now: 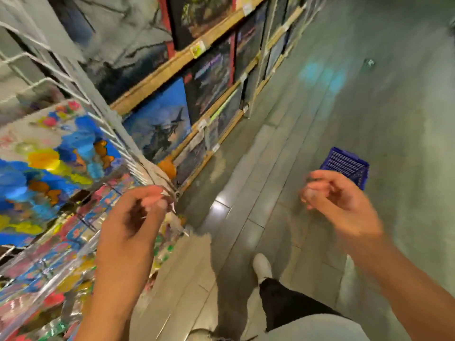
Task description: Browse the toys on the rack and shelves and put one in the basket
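Observation:
A white wire rack (pixel 73 77) on the left holds colourful packaged toys (pixel 49 163), blue and yellow with orange fish. Wooden shelves (pixel 172 62) behind it carry boxed toys, one a blue box with a dark aircraft (pixel 160 129). A blue plastic basket (pixel 347 166) stands on the floor to the right. My left hand (pixel 133 220) hovers by the rack's lower corner, fingers curled, nothing clearly in it. My right hand (pixel 339 200) is raised in front of the basket, fingers loosely curled and empty. The picture is motion-blurred.
Grey tiled floor (pixel 369 107) stretches along the aisle to the right of the shelves. My leg in dark trousers and a white shoe (pixel 262 265) stand on the floor below my hands. More bagged toys (pixel 49 279) hang low on the rack.

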